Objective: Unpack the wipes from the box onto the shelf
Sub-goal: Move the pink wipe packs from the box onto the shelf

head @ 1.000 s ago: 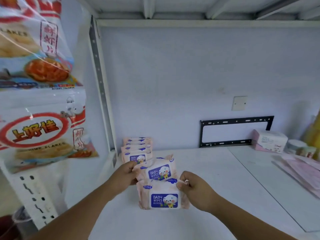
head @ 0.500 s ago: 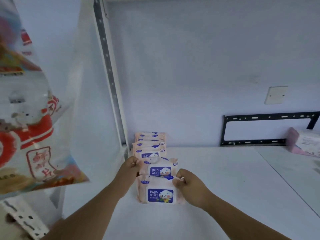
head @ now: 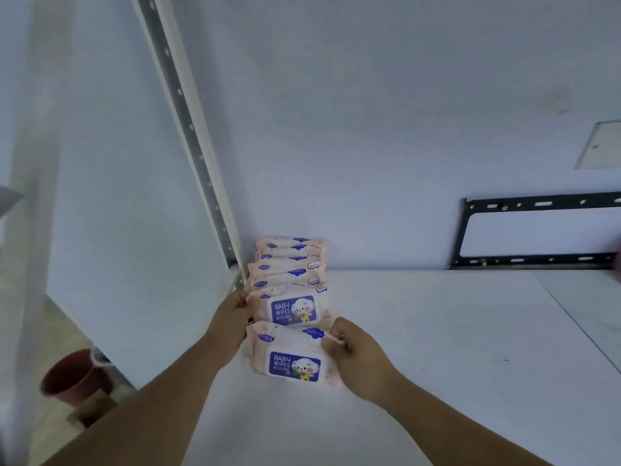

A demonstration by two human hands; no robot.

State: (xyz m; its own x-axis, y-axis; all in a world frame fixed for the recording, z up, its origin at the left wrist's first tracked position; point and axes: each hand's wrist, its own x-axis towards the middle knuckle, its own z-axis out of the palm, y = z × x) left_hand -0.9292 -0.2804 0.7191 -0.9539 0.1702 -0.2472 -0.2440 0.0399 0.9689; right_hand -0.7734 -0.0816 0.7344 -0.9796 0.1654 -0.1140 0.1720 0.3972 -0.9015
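Several pink baby wipes packs (head: 289, 264) stand in a row at the back left of the white shelf (head: 437, 331), against the wall. My left hand (head: 233, 317) holds the left side of a pack with a blue label (head: 293, 309), just in front of that row. A second pack (head: 292, 359) stands nearest me. My right hand (head: 356, 351) pinches its upper right corner. The box is not in view.
A perforated metal upright (head: 191, 136) rises at the shelf's left end. A black metal bracket (head: 537, 230) is fixed to the wall at the right. A dark red bucket (head: 75, 376) sits on the floor lower left. A seam crosses the shelf at the right.
Both hands have carried the two packs back towards the row and set them down in line. The view has swung left and down, and the snack bags at the left have left the frame.
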